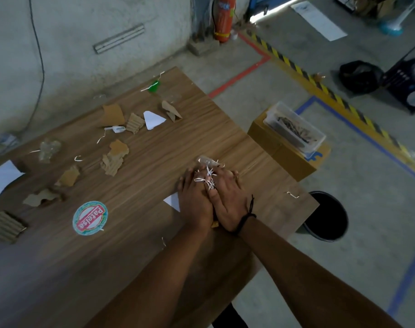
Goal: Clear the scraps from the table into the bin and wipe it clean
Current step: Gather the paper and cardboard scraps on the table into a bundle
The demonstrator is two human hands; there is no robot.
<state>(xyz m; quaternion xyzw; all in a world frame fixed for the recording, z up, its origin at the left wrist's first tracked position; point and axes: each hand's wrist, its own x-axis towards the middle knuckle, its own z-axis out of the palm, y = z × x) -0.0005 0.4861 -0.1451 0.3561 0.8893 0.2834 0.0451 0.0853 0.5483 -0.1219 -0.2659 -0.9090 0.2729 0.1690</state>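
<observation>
Item: heap of scraps point(207, 168), white paper shreds and a bit of clear film, on the table point(201, 129) near its right edge, pressed between my two hands. Grip: left hand point(194, 200) and right hand point(227, 202) lie side by side with fingers nearly straight, neither closed into a fist, squeezing the heap between them; shreds poke out between the fingers. Step, as I judge it: carry or sweep this heap over the edge into the bin point(329, 216), which stands on the floor just beside the table corner. Method: keep the palms together and low, as loose shreds will likely shed. A white paper corner point(172, 200) shows under the left hand. Strays: a white strip point(292, 194) near the edge. Remaining scraps, well apart to the left: cardboard pieces point(114, 157), a white paper triangle point(153, 119), a round label point(90, 218), a green cap point(153, 87). Obstruction: a cardboard box point(284, 152) carrying a clear tub point(294, 126) stands near the bin, beside the table. Wiping is not yet begun; no cloth is in view.
</observation>
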